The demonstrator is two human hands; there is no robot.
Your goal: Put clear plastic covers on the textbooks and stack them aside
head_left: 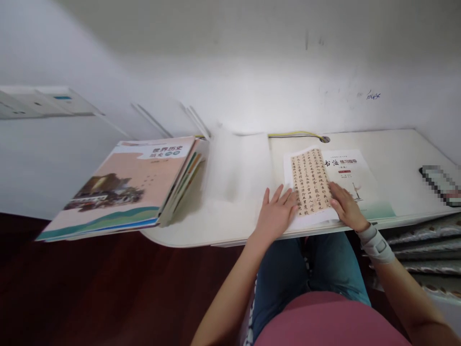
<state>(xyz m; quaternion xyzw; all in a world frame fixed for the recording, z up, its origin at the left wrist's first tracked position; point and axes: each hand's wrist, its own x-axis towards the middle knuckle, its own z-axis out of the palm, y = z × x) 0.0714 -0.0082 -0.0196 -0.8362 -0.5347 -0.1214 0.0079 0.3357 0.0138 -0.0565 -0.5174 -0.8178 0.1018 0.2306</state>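
Left hand (275, 212) lies flat, fingers spread, on the left edge of the calligraphy sheet (311, 186). Right hand (345, 205) lies flat on its right edge, with a wrist brace (376, 245) below it. Neither hand grips anything. The sheet lies at the near edge of the white desk (392, 158), overlapping a green-and-white booklet (356, 180). A textbook stack (126, 187) overhangs the desk's left end. A yellow cable (295, 134) runs along the wall.
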